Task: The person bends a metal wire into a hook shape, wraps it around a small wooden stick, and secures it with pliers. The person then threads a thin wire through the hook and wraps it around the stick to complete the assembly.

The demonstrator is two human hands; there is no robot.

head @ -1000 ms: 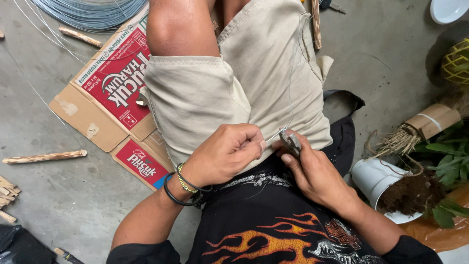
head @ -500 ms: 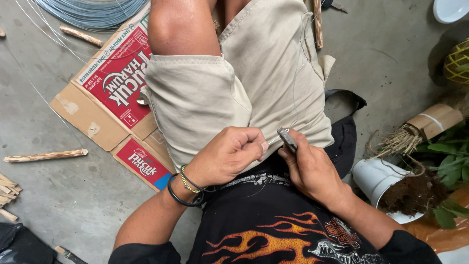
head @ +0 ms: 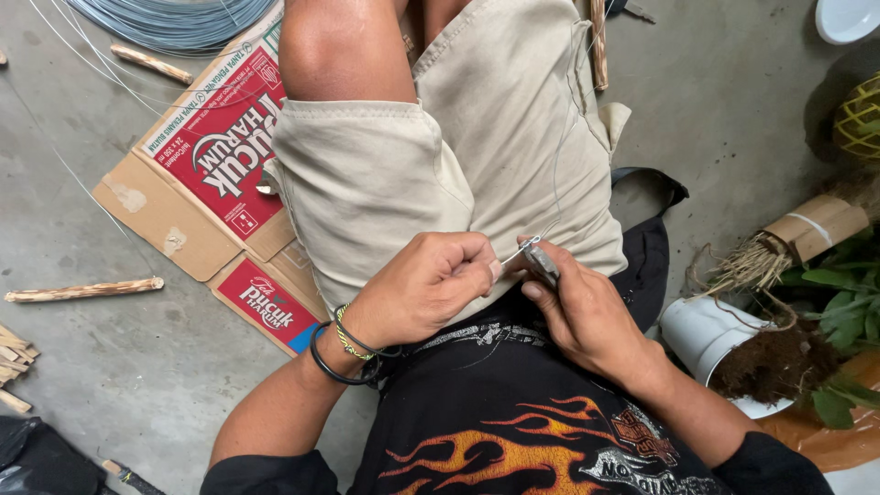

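Since half a second earlier, my left hand [head: 431,289] had drawn a short way off from my right hand [head: 587,316], baring a thin wire [head: 519,250] between them. Its long axis ran from 8 to 2 o'clock. My left fingers were pinched together on its lower end; my right hand was clamped on small metal pliers [head: 542,261] at its upper end. Both hands hovered over my beige shorts [head: 385,174], with a flattened carton [head: 197,156] at 10 o'clock and a tipped white pot [head: 701,335] at 3.
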